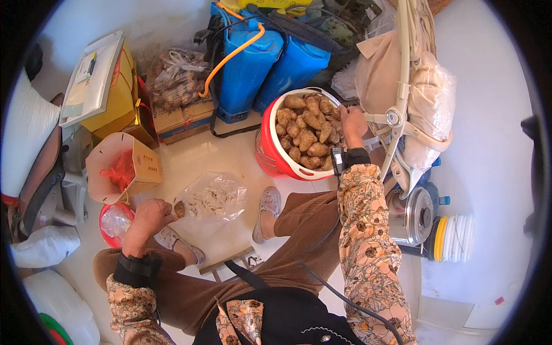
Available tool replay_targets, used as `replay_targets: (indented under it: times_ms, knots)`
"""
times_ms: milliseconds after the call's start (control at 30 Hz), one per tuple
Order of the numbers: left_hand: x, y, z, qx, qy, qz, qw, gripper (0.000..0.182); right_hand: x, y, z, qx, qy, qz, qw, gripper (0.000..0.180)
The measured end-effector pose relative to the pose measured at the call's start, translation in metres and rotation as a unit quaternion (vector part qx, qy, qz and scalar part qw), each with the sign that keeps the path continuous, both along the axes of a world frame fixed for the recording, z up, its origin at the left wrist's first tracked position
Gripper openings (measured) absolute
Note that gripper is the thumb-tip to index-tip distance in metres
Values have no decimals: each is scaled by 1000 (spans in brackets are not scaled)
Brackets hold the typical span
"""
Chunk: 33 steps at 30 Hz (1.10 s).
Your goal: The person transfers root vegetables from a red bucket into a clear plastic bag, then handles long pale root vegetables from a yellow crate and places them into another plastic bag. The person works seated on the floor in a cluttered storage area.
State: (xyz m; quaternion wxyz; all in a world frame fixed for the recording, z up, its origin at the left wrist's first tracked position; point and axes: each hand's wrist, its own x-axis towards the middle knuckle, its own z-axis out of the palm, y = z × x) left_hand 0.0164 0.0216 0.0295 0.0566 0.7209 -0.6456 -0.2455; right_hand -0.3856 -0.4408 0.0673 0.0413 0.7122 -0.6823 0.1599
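Note:
A red bucket with a white rim stands on the floor before me, filled with brown taro corms. My right hand grips the right side of its rim. Out to the left, my left hand has its fingers curled. A single taro corm shows right at its fingertips; I cannot tell whether the fingers hold it. Beneath and beside that corm, a clear plastic bag with pale scraps on it lies spread on the floor between my feet.
Beside my left hand are a cardboard box holding a red bag and a small red tub. Blue backpack sprayers stand behind the bucket. A folded stroller-like frame and a steel pot are at right.

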Motion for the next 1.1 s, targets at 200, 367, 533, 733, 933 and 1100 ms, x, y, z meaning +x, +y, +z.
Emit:
replay_targets:
  times_ms: [200,367,533,733,933,1100]
  knots:
    - [-9,3,-1,-17,1,-19,1000,26,74,55,40,-146,10,191,971,27]
    - [-13,6,3,-10,-5,-14,1000,24,166,187,-60,297,-134,565,758,24]
    - [-15,2,12,6,-15,23,1000,24,231,307,-214,368,31,600,709,24]
    - [-26,5,17,-22,24,16,999,18,297,395,-407,529,-32,322,785,39]
    - [-23,4,17,-20,36,28,999,15,304,443,-439,251,57,410,875,39]
    - [-9,10,19,17,14,33,999,12,296,372,-337,408,36,527,745,36]
